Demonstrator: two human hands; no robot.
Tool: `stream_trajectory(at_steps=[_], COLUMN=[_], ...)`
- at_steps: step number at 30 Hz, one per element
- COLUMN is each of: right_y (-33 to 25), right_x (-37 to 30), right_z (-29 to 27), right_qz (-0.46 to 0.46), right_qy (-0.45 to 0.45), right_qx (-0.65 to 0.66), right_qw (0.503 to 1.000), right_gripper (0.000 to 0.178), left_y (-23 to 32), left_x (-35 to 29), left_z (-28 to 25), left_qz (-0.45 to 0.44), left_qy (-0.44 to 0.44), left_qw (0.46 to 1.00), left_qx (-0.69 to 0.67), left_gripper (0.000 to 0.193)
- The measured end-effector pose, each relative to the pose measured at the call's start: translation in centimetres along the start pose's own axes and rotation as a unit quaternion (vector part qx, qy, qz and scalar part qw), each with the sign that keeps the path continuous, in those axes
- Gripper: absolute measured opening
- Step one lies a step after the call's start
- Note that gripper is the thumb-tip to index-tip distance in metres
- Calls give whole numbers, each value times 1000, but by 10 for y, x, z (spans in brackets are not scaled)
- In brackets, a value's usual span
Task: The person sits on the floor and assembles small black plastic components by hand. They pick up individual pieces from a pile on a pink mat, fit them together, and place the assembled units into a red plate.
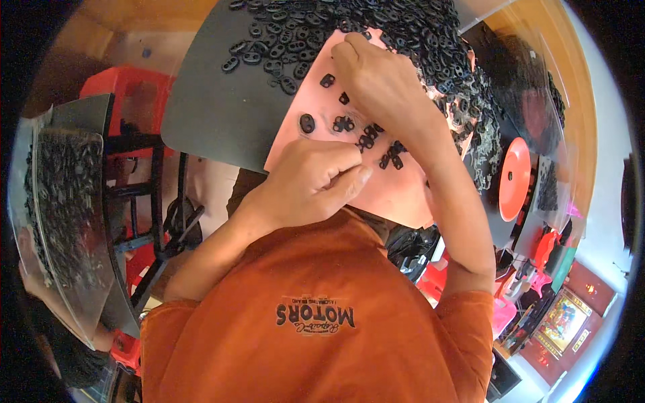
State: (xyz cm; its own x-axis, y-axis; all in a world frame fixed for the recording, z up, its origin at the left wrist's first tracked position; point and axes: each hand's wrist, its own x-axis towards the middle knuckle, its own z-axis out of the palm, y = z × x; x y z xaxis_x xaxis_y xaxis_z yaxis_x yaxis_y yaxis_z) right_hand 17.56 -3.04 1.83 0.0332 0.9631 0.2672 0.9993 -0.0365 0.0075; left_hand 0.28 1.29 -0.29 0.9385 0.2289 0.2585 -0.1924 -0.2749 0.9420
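Note:
A pink sheet point(396, 195) lies on the dark table, with several small black oval pieces point(307, 123) on it, most with two holes. Some of them sit in little clusters point(343, 123) near the middle of the sheet. Over the sheet's near left part is my left hand point(306, 178), its fingers curled in and the thumb against them; whatever they hold is hidden. My right hand point(379, 74) reaches to the far end of the sheet beside the heap, fingers bent and closed, their tips mostly out of sight.
A large heap of black pieces point(430, 27) spreads along the far side of the dark table point(215, 107). To the right stands a red plate point(514, 201) with one black piece. At left are a clear-walled bin point(70, 208) of black pieces and a red chair point(111, 84).

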Motion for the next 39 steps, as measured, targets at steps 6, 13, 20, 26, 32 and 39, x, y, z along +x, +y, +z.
stream_trajectory(at_steps=[6,13,20,26,32,39], right_y=[-1,-40,-55,-24,-16,13], right_x=[-29,-75,-82,-58,-23,-36], right_z=[-27,-63,-61,-47,-21,-27], right_qz=[91,136,82,43,27,56], right_qy=[3,-60,-38,-36,-97,-51], right_qx=[261,430,318,271,118,117], right_qw=[961,890,944,961,988,990], right_gripper=[11,12,8,20,17,28], left_y=[7,26,20,14,2,-4], left_x=[-2,-3,-6,-4,4,0], left_z=[-5,-8,-3,-8,-4,-5], left_qz=[-46,-53,-11,-6,8,-1], left_qy=[10,-3,16,7,-15,-11], left_qw=[998,999,999,1000,1000,1000], left_qx=[-49,-10,44,28,7,19], left_gripper=[17,12,12,8,11,10])
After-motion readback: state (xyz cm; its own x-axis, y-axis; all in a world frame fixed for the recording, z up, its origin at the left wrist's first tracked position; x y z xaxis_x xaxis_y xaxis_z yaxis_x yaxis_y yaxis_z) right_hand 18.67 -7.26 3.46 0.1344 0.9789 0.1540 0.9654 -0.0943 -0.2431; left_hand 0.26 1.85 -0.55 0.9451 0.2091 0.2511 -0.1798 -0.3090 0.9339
